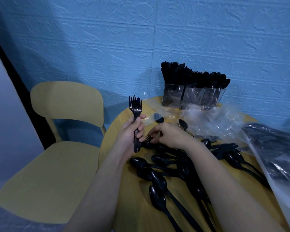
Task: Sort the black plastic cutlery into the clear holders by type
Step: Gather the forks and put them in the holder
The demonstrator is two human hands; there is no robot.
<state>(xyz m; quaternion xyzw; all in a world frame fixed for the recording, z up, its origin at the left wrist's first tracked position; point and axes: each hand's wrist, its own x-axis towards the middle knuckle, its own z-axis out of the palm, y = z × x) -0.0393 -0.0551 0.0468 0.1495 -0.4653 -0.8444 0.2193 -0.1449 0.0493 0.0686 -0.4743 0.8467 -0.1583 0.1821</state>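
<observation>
The left hand (132, 133) grips an upright bundle of black plastic forks (135, 113), tines up. Just beside it, the right hand (167, 134) pinches another black fork (148, 137) off the round yellow table (124, 190), tines pointing toward the bundle; the clear plastic holders (191, 96) stand well beyond.
</observation>
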